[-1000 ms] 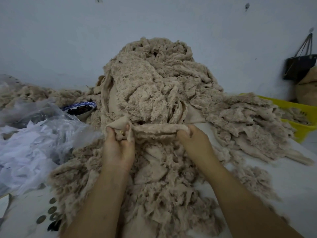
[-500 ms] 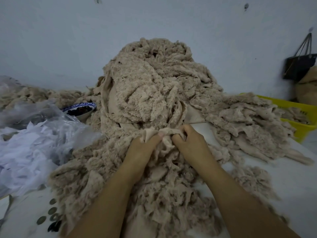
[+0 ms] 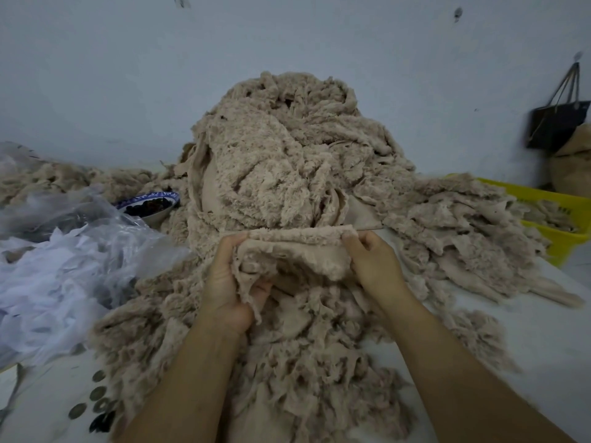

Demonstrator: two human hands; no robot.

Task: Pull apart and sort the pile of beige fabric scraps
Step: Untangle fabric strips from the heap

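Between dark-filled bowl (image 3: 157,215) and scrap-filled yellow crate (image 3: 563,242), left hand (image 3: 228,284) and right hand (image 3: 374,264) grip one scrap (image 3: 297,251).

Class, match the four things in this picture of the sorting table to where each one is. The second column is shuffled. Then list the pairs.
1 bowl
2 yellow crate
3 black bag
4 fabric scrap

A hangs on the wall
B gripped by left hand and right hand
C left of the pile
D right of the pile

Pairs: 1-C, 2-D, 3-A, 4-B
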